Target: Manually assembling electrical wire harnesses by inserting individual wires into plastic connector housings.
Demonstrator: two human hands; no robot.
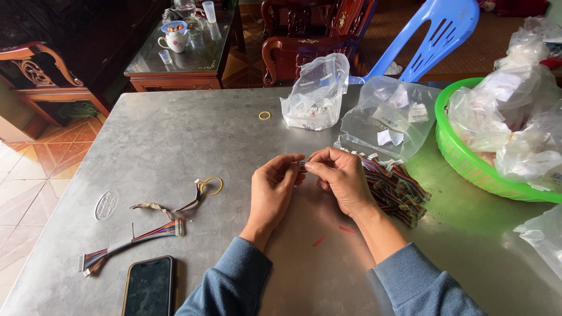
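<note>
A grey metal bench fills most of the view, set in a room with a patterned tile floor, dark carved wooden furniture at the far side and a blue plastic chair just beyond the far edge. At the right, a green plastic basket is seen heaped with clear bags. Two more clear bags of small white parts are placed on the far middle of the bench, and a pile of multicoloured ribbon cables lies just right of the hands, touching the right wrist.

Near the middle of the bench, the left hand and the right hand are brought together, fingertips meeting. A small connector piece is pinched between them; both grips are closed on it, the thumb and forefinger of each hand pressed from either side. The piece is held just above the bench, between the two hands, its long axis seemingly running left to right, though it is too small for certainty. Neither hand is clearly nearer; the cable pile lies nearer the right hand.

To the near left, a finished cable harness is laid out, a yellow rubber band at its far end, and a dark phone is placed at the near edge. A second rubber band lies apart, farther off.
</note>
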